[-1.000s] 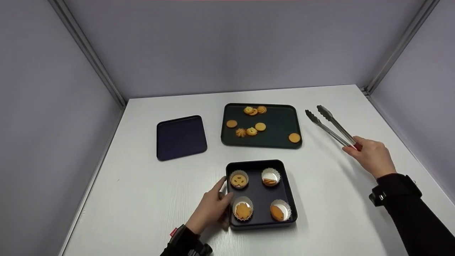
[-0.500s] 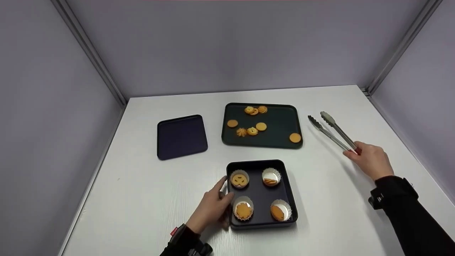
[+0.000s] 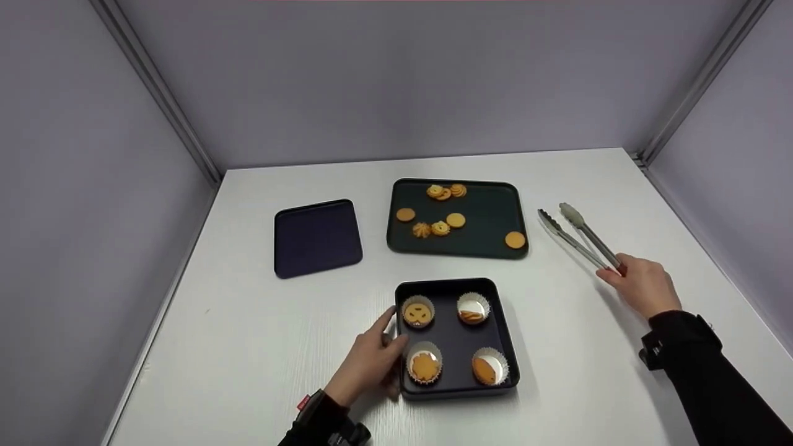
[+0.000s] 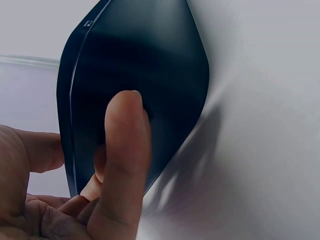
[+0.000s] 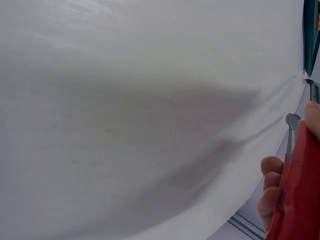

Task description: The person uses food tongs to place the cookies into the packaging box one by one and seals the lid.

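My left hand (image 3: 367, 364) holds the left wall of a dark square baking tin (image 3: 455, 347), with the thumb over the rim. In the left wrist view, one finger lies along the outer wall. Inside the tin stand several white paper cups: one with a pretzel-shaped cookie (image 3: 418, 314), one with a flower-shaped cookie (image 3: 425, 367), and two at the right with cookies leaning in them. At the right, my right hand (image 3: 647, 286) grips metal tongs (image 3: 596, 240) by their red handles (image 5: 301, 185). The tong tips are spread, with nothing between them, just right of the green tray.
Behind the tin lies a dark green tray (image 3: 486, 214) with several loose cookies, one round cookie (image 3: 515, 240) at its right front corner. A flat dark purple tray (image 3: 316, 238) lies at the left on the white table (image 3: 248, 353). Grey walls (image 3: 396, 80) enclose the back and sides.
My right hand has drawn slightly back toward me and left, and the tong tips have come nearer the front. The left hand and the tin have stayed in place.
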The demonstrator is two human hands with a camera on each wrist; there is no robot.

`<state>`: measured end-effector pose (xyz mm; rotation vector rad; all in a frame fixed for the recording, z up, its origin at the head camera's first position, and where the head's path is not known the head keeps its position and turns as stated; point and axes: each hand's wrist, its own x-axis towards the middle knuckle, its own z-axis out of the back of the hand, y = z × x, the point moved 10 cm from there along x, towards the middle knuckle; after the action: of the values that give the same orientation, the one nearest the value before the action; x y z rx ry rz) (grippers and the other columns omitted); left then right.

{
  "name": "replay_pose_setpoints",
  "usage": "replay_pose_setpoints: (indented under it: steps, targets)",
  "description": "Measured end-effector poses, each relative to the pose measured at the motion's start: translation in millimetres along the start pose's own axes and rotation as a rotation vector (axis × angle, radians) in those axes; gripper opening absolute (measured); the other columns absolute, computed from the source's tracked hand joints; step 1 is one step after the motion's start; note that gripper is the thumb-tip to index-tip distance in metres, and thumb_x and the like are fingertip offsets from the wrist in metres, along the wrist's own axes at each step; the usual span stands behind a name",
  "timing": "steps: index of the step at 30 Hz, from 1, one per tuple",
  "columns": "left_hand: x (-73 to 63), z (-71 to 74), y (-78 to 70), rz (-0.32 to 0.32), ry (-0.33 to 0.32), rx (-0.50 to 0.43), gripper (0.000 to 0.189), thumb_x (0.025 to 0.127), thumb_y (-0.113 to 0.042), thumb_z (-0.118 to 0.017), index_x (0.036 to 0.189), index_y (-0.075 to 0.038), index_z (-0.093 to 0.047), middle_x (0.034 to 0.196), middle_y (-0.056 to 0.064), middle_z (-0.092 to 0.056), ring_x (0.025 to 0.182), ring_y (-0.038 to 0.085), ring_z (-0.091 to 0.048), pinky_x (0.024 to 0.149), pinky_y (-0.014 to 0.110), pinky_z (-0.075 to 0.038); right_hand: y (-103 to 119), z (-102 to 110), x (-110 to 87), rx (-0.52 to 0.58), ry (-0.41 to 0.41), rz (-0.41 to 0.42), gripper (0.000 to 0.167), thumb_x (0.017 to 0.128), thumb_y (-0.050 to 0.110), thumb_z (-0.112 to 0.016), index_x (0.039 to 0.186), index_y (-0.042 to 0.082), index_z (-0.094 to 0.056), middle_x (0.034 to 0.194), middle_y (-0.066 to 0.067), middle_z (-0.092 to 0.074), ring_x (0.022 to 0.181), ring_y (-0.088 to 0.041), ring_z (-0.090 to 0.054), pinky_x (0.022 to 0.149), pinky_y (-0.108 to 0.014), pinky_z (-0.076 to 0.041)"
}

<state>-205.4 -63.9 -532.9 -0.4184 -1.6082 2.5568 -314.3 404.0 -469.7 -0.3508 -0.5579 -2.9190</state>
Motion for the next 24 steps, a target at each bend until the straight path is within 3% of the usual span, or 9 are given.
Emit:
replay_pose_setpoints:
  steps: [6, 16, 24]
  targets:
    - [-0.2, 0.4, -2.6, -0.020, -0.008, 0.015, 0.069, 0.103, -0.026, -0.061, 0.160, -0.003, -0.030, 0.071, -0.004, -0.060, 0.052, 0.010, -0.052, 0.062, 0.031, -0.049, -3.7, -4.3, -2.6, 0.005, 0.000, -0.008, 0.034, 0.097, 0.026, -0.072, 0.078, 0.007, -0.051, 0.062, -0.001, -0.046, 0.058, -0.022, -0.043, 0.054, -0.035, -0.033]
    - [-1.0, 1.0, -2.0, -0.010, -0.016, 0.024, 0.069, 0.103, -0.026, -0.060, 0.160, -0.002, -0.031, 0.070, -0.004, -0.059, 0.055, 0.010, -0.052, 0.066, 0.032, -0.047, -1.3, -8.4, -3.9, -0.012, -0.057, 0.015, 0.030, 0.092, 0.017, -0.077, 0.080, 0.002, -0.053, 0.065, -0.006, -0.048, 0.056, -0.022, -0.043, 0.051, -0.036, -0.033]
    - [-0.6, 0.5, -2.4, -0.008, -0.016, 0.019, 0.069, 0.103, -0.027, -0.061, 0.160, -0.005, -0.030, 0.072, -0.002, -0.059, 0.054, 0.011, -0.054, 0.070, 0.035, -0.050, -1.5, -8.9, -7.9, -0.074, -0.089, -0.009, 0.037, 0.089, 0.019, -0.080, 0.084, -0.007, -0.054, 0.078, -0.023, -0.046, 0.057, -0.035, -0.051, 0.052, -0.052, -0.044]
